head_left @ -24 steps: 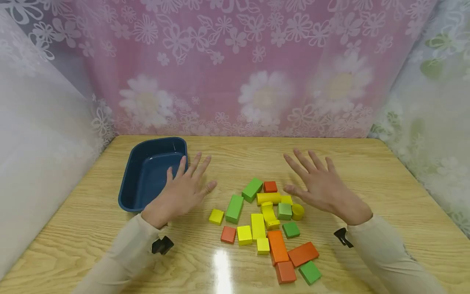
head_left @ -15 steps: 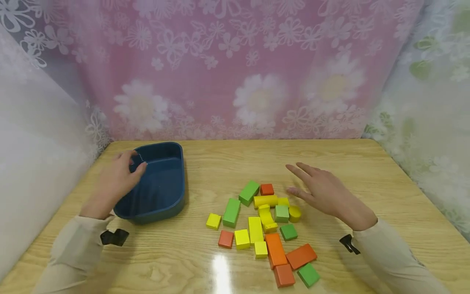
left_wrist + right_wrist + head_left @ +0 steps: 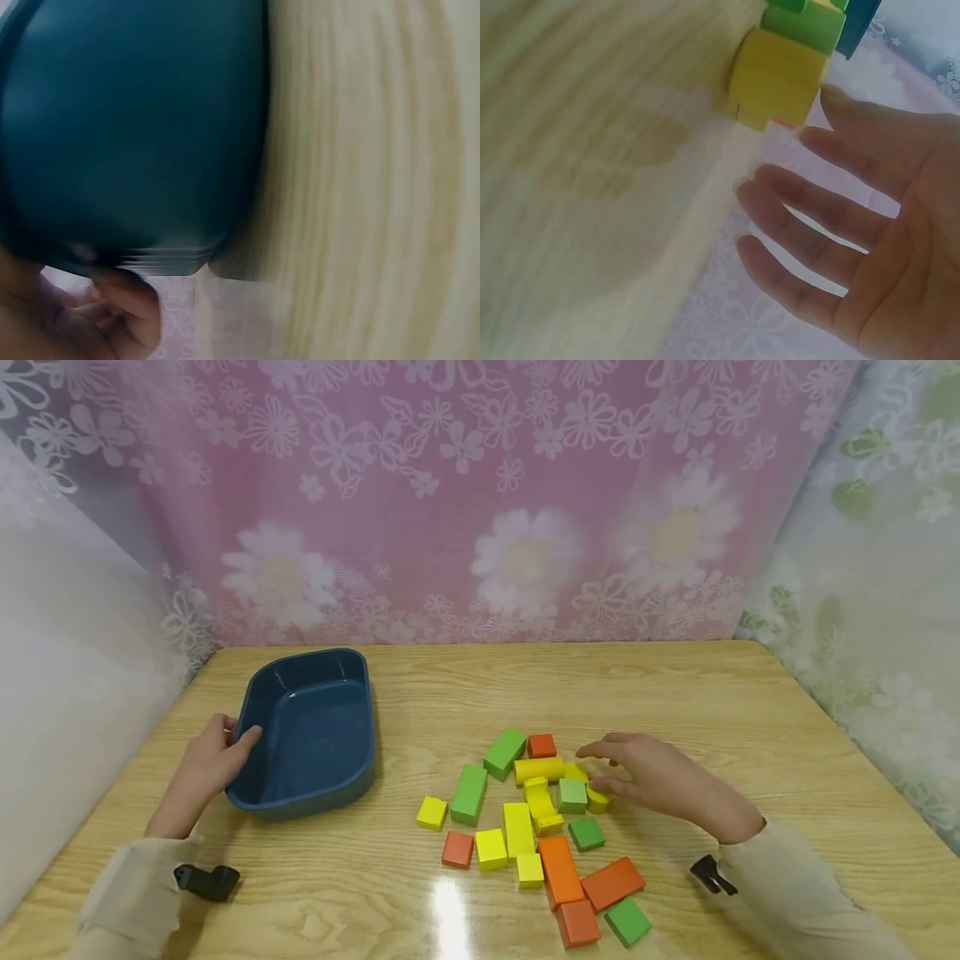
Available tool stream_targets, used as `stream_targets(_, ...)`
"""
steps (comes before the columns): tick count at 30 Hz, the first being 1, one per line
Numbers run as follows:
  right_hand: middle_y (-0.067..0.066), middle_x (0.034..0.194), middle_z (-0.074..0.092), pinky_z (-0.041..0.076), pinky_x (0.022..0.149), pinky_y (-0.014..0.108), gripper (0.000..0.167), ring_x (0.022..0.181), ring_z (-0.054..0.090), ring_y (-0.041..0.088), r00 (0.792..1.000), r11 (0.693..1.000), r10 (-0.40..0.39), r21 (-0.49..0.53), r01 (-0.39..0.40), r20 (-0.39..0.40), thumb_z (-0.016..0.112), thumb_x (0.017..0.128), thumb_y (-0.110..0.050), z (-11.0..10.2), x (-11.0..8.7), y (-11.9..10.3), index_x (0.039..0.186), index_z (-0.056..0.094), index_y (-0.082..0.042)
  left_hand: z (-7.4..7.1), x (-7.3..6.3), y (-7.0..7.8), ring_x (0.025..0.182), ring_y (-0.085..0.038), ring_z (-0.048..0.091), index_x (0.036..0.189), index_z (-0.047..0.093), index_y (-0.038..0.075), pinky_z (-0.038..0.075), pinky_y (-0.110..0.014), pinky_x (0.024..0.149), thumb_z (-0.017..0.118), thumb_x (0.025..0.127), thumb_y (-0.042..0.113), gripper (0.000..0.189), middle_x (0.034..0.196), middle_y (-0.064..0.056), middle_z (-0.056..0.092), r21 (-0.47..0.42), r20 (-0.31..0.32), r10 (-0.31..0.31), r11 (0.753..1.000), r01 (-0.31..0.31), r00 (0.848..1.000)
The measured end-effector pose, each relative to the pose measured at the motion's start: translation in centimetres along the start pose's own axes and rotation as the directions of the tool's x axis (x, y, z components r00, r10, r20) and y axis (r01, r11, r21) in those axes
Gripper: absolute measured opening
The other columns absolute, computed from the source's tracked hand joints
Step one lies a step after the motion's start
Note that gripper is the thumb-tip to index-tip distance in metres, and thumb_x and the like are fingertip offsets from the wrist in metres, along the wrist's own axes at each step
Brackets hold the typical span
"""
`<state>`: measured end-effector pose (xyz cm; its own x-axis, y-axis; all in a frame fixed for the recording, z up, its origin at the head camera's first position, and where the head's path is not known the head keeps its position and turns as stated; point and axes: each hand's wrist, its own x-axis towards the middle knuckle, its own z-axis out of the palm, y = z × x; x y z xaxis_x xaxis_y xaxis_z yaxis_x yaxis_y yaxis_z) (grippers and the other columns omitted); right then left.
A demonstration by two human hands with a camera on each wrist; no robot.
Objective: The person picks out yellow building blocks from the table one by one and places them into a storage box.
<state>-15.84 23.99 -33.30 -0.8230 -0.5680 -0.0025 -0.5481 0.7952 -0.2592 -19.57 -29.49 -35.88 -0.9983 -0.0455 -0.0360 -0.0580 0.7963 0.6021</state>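
Observation:
On the left side of the table, my left hand (image 3: 202, 768) grips the left rim of a dark blue plastic basin (image 3: 318, 735), thumb over the inside and fingers outside. The left wrist view shows the basin's outer wall (image 3: 135, 135) up close, fingers curled at its edge. My right hand (image 3: 660, 781) hovers at the right of a group of wooden blocks, fingers spread and slightly bent. Its thumb overlaps a short yellow cylinder (image 3: 597, 802) in the head view. In the right wrist view, the fingertips are beside that yellow block (image 3: 780, 75), holding nothing.
Several red, orange, yellow and green blocks lie mid-table, among them a light green cube (image 3: 572, 796), a yellow arch-shaped block (image 3: 542, 806), an orange block (image 3: 560, 871) and a lone yellow cube (image 3: 432, 812). A pink floral curtain (image 3: 480, 527) hangs behind the wooden table (image 3: 300, 885).
My left hand has moved left from over the basin's right side and taken hold of its left rim. My right hand has lowered toward the blocks, its fingers less spread.

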Motion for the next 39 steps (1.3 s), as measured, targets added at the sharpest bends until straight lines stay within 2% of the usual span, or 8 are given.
stream_targets(3, 0.004, 0.107, 0.067, 0.053, 0.073, 0.034, 0.031, 0.088, 0.064, 0.016, 0.999, 0.998, -0.033, 0.053, 0.032, 0.029, 0.067, 0.090, -0.016, 0.3, -0.1, 0.0, 0.120, 0.064, -0.007, 0.3, -0.2, -0.2, 0.069, -0.025, 0.044, 0.100, 0.037, -0.002, 0.036, -0.034, 0.056, 0.044, 0.100, 0.027, 0.029, 0.080, -0.013, 0.043, -0.033, -0.051, 0.016, 0.999, -0.017, 0.999)
stream_targets(5, 0.003, 0.107, 0.067, 0.053, 0.074, 0.033, 0.031, 0.090, 0.063, 0.016, 0.998, 0.995, -0.043, 0.095, 0.037, 0.053, 0.065, 0.092, -0.017, 0.4, -0.2, 0.0, 0.121, 0.062, -0.006, 0.5, -0.4, -0.3, 0.067, -0.021, 0.042, 0.096, 0.037, 0.001, 0.034, -0.032, 0.055, 0.046, 0.100, 0.022, 0.023, 0.078, -0.009, 0.041, -0.070, -0.066, 0.025, 0.997, -0.029, 0.998)
stream_targets(11, 0.005, 0.115, 0.064, 0.052, 0.079, 0.037, 0.038, 0.097, 0.062, 0.019, 0.990, 0.991, -0.075, 0.117, 0.061, 0.122, 0.065, 0.092, -0.020, 0.6, -0.7, -0.4, 0.127, 0.057, -0.006, 0.9, -1.0, 0.1, 0.062, -0.012, 0.042, 0.095, 0.037, 0.001, 0.036, -0.027, 0.054, 0.047, 0.099, 0.016, 0.018, 0.070, -0.002, 0.036, -0.199, -0.057, 0.043, 0.979, -0.053, 0.997)
stream_targets(18, 0.002, 0.103, 0.064, 0.052, 0.073, 0.032, 0.038, 0.087, 0.060, 0.013, 0.991, 0.993, -0.105, 0.069, 0.099, 0.082, 0.073, 0.083, -0.007, 1.1, -0.8, -0.7, 0.119, 0.061, -0.005, 2.3, -2.1, 1.0, 0.056, -0.011, 0.040, 0.095, 0.036, 0.002, 0.035, -0.027, 0.052, 0.046, 0.100, 0.013, 0.016, 0.065, 0.001, 0.031, -0.303, 0.019, 0.086, 0.950, -0.076, 0.996)
stream_targets(23, -0.003, 0.094, 0.061, 0.049, 0.065, 0.026, 0.034, 0.075, 0.055, 0.006, 0.993, 0.992, -0.106, 0.081, 0.101, 0.059, 0.075, 0.082, -0.008, 1.3, -0.8, -0.8, 0.113, 0.063, -0.005, 3.2, -3.4, 2.1, 0.055, -0.012, 0.037, 0.096, 0.037, 0.002, 0.034, -0.027, 0.051, 0.048, 0.099, 0.012, 0.015, 0.065, 0.001, 0.030, -0.318, 0.039, 0.095, 0.945, -0.077, 0.995)
stream_targets(27, -0.003, 0.093, 0.061, 0.049, 0.064, 0.026, 0.033, 0.074, 0.053, 0.005, 0.994, 0.992, -0.101, 0.078, 0.097, 0.052, 0.075, 0.082, -0.010, 1.2, -0.9, -0.8, 0.112, 0.063, -0.006, 3.5, -4.1, 2.6, 0.056, -0.012, 0.038, 0.096, 0.037, 0.002, 0.035, -0.027, 0.052, 0.048, 0.099, 0.011, 0.014, 0.065, 0.001, 0.030, -0.323, 0.048, 0.083, 0.944, -0.063, 0.995)
stream_targets(32, -0.002, 0.093, 0.062, 0.049, 0.064, 0.026, 0.033, 0.073, 0.053, 0.005, 0.993, 0.992, -0.110, 0.064, 0.107, 0.040, 0.075, 0.082, -0.010, 1.3, -0.8, -0.7, 0.112, 0.063, -0.005, 3.6, -4.3, 2.8, 0.055, -0.013, 0.038, 0.096, 0.036, 0.003, 0.035, -0.028, 0.052, 0.048, 0.099, 0.011, 0.014, 0.064, 0.000, 0.030, -0.320, 0.062, 0.074, 0.946, -0.051, 0.995)
stream_targets(39, 0.000, 0.094, 0.062, 0.049, 0.064, 0.025, 0.033, 0.073, 0.054, 0.005, 0.991, 0.990, -0.129, 0.066, 0.127, 0.024, 0.075, 0.082, -0.007, 1.3, -0.8, -0.4, 0.112, 0.063, -0.003, 3.8, -4.1, 2.8, 0.054, -0.011, 0.035, 0.096, 0.037, 0.002, 0.033, -0.027, 0.052, 0.049, 0.098, 0.009, 0.014, 0.062, 0.002, 0.029, -0.336, 0.050, 0.094, 0.939, -0.072, 0.994)
